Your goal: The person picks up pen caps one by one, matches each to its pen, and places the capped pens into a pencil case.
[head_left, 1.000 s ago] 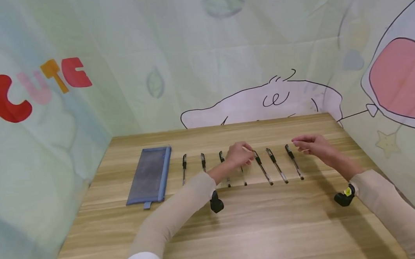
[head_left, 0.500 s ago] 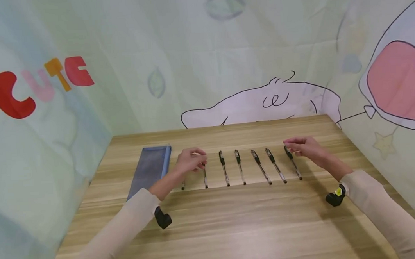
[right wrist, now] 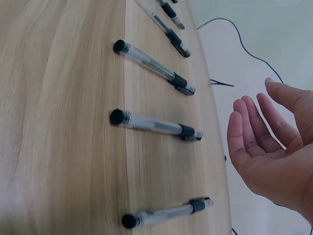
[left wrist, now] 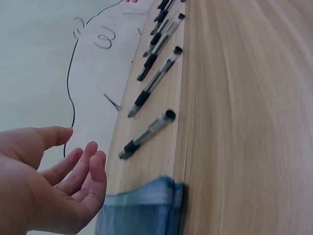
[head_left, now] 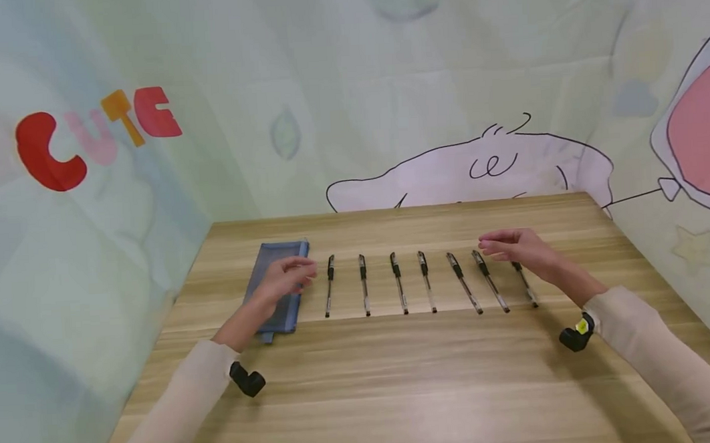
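Note:
Several black-capped clear pens lie in a row, from the leftmost pen (head_left: 329,286) to the rightmost pen (head_left: 526,285). A blue mesh zip pouch (head_left: 275,254) lies flat at the row's left end. My left hand (head_left: 281,283) hovers over the pouch, hiding part of it; its fingers are loosely bent around nothing. Above the right end of the row is my right hand (head_left: 522,249), covering the top of the last pen. In the right wrist view, the right hand (right wrist: 274,142) has relaxed fingers and an empty palm, apart from the pens.
The wooden table (head_left: 400,386) extends in front of the pens towards me. A printed cloth backdrop (head_left: 349,101) stands along its back and sides. Each wrist wears a small black camera, such as the left wrist's camera (head_left: 247,380).
My left hand has swept left along the pens and is now over the pouch. The right hand has shifted a little left, over the last pen. The head view has turned slightly.

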Available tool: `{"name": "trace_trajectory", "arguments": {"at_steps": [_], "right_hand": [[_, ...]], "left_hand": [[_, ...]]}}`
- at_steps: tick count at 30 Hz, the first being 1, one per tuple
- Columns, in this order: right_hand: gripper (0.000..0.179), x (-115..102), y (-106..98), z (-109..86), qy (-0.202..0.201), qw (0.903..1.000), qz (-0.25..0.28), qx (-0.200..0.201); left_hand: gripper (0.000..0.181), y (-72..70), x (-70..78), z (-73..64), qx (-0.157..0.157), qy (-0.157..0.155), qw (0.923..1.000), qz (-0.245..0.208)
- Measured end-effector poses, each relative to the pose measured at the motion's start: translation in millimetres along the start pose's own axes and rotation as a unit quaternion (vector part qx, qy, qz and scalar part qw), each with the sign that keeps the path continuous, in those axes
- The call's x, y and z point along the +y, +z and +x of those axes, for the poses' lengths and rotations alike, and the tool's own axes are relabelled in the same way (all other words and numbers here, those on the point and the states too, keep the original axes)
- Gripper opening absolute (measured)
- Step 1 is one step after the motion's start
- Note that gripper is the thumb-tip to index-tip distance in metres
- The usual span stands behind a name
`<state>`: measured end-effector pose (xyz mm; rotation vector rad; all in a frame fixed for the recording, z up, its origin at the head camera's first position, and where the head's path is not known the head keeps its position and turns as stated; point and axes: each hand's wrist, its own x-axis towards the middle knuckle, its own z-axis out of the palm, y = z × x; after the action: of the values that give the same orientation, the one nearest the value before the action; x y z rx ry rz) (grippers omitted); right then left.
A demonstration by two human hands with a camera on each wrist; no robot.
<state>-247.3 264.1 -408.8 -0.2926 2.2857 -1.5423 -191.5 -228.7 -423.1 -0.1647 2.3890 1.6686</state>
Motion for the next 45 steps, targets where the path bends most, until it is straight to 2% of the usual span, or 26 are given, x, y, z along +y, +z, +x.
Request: {"name": "trace_trajectory", "arguments": {"at_steps": [4,10,17,24,30,36,43,45], "right_hand": [[0.057,-3,9,8.3,-0.004,0.9999,-0.001,-0.012],[0.054,-8,27,28.1,-0.005,0.9997,0.001,-0.024],[0.051,-10,50,39.3,-0.003,0.9983,0.008,-0.058],[0.051,-20,74,50.9,-0.003,0.9966,0.007,-0.082],[0.046,-37,103,63.9,-0.003,0.9939,0.009,-0.11],[0.045,-54,134,76.4,-0.002,0.991,0.015,-0.133],[0.039,-68,169,94.8,-0.006,0.991,0.009,-0.133],[0.037,-70,180,101.4,-0.002,0.9913,0.022,-0.13]], "left_hand": [[0.049,-13.4,-6.0,0.3,0.005,0.007,1.0,-0.003],[0.046,-29.7,-13.8,3.3,0.025,-0.005,0.9997,0.008],[0.035,-34.0,-24.3,0.2,0.058,0.004,0.9959,0.069],[0.032,-37.3,-32.3,-3.7,0.087,0.01,0.982,0.168],[0.035,-33.6,-38.8,-6.1,0.087,0.024,0.9755,0.201],[0.037,-28.7,-40.6,-7.3,0.076,0.024,0.9708,0.226],[0.047,-22.9,-38.1,-6.7,0.069,0.053,0.9484,0.305],[0.048,-22.1,-37.7,-5.9,0.064,0.059,0.9436,0.319]]}}
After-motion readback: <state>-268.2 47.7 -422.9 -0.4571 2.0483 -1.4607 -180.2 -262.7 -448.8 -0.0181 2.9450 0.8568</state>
